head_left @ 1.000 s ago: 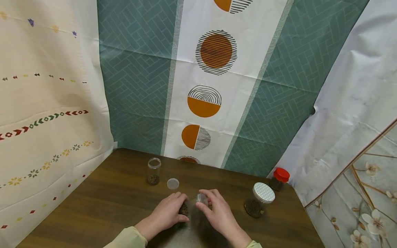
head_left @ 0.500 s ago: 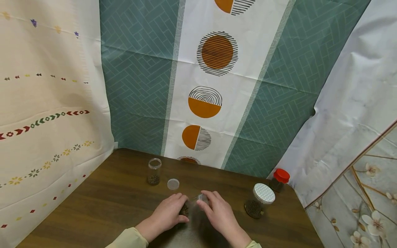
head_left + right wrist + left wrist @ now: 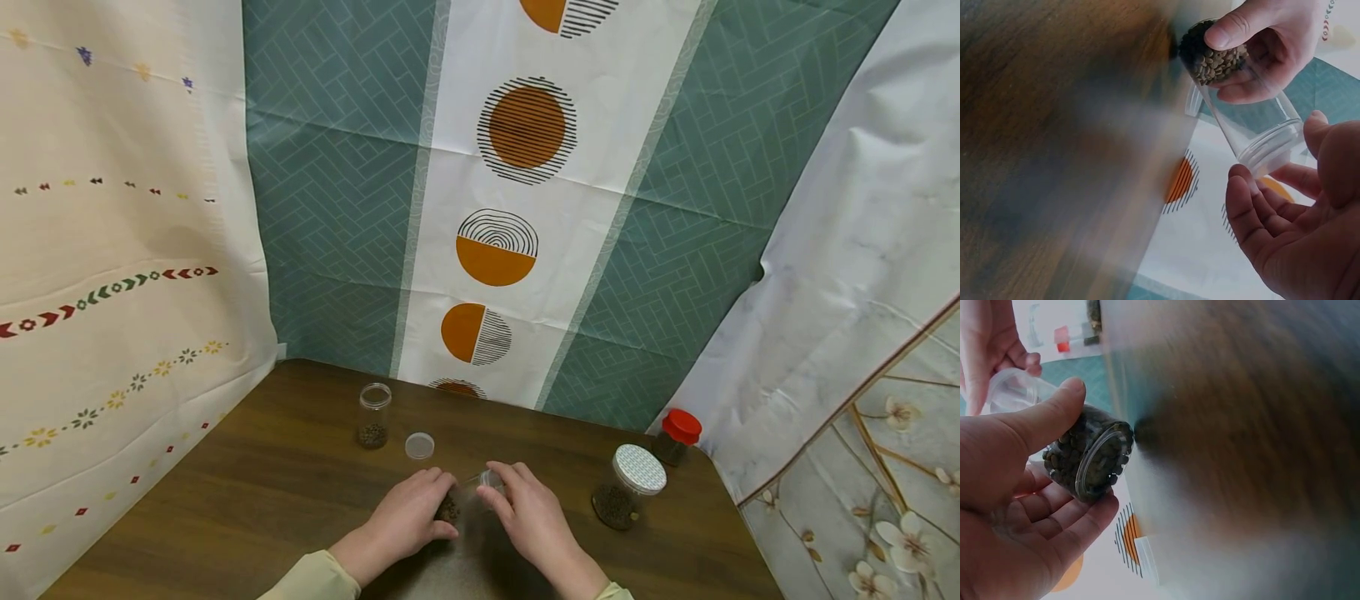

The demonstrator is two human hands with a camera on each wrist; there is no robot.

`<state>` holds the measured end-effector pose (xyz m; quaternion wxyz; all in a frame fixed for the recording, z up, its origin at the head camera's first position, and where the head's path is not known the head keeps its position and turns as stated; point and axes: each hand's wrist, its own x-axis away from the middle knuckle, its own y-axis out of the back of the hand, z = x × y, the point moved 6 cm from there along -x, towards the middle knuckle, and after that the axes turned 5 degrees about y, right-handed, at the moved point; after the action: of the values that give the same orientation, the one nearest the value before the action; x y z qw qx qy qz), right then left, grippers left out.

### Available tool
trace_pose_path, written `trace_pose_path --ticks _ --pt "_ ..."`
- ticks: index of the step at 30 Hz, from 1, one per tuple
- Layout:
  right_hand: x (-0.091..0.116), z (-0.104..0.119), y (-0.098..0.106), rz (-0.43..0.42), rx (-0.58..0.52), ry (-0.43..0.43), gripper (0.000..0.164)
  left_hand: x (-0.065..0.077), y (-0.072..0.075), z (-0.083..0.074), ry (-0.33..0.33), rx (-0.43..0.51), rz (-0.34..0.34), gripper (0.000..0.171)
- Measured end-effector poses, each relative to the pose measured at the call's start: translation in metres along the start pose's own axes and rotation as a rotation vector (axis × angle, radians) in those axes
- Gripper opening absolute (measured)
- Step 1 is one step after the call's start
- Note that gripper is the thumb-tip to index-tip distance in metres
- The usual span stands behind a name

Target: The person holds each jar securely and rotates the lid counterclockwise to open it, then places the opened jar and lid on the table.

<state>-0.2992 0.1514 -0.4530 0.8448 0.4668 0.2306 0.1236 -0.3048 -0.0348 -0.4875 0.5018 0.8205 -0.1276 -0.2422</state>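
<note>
A clear plastic jar [image 3: 1244, 119] with dark brown beans or pellets in its bottom is tilted between both hands. My left hand [image 3: 405, 517] grips it near the base; the thumb and fingers lie round the filled part in the left wrist view. At the other end, my right hand [image 3: 528, 512] holds the clear screw lid [image 3: 1269, 150] on the jar's mouth between thumb and fingertips. The jar's base is at or close to the tabletop; contact is hard to tell. In the head view the hands hide much of the jar.
An uncovered clear jar [image 3: 373, 421] with similar contents stands at the back left of the wooden table [image 3: 300, 433]. A loose clear lid [image 3: 419, 445] lies beside it. To the right stand a larger jar with a patterned lid [image 3: 639, 469] and a red-lidded jar [image 3: 681, 427].
The right hand's fingers have shifted slightly around the lid. The left hand keeps its grip on the jar, and the other jars stand where they were.
</note>
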Motion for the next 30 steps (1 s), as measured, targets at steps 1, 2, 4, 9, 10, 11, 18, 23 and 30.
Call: trace_pose_path --ticks 1,2,4,9,10,11,18,23,30 --pt "0.0001 0.0001 0.0003 0.000 0.000 0.004 0.050 -0.0001 0.0001 -0.0001 0.000 -0.003 0.000 0.058" --pt "0.0003 0.0003 0.0007 -0.001 0.000 0.007 0.050 -0.0003 0.0001 -0.0001 0.001 -0.006 0.000 0.058" --pt "0.0006 0.0009 0.0013 -0.003 0.000 0.016 0.050 -0.0007 0.0000 0.0000 0.002 -0.013 -0.001 0.059" --pt "0.0018 0.0016 0.0013 -0.001 -0.001 0.032 0.055 -0.0009 -0.0006 0.0005 0.004 -0.013 0.006 0.058" --pt "0.0019 0.0015 0.0013 0.000 -0.003 0.035 0.056 -0.0008 -0.0008 0.0005 0.003 -0.012 0.006 0.058" --pt "0.0019 0.0011 0.0012 0.001 -0.004 0.035 0.057 -0.0007 -0.0009 0.0005 0.001 -0.012 0.006 0.058" --pt "0.0023 0.0013 0.0014 -0.008 0.024 0.066 0.049 -0.0001 -0.0006 -0.0004 -0.013 -0.014 -0.008 0.057" --pt "0.0039 0.0040 0.0033 -0.019 0.048 0.121 0.049 0.0001 -0.0012 0.0010 -0.013 -0.008 0.000 0.057" --pt "0.0043 0.0031 0.0051 0.009 0.021 0.134 0.047 -0.0006 -0.0007 0.0009 -0.014 -0.018 -0.001 0.058"
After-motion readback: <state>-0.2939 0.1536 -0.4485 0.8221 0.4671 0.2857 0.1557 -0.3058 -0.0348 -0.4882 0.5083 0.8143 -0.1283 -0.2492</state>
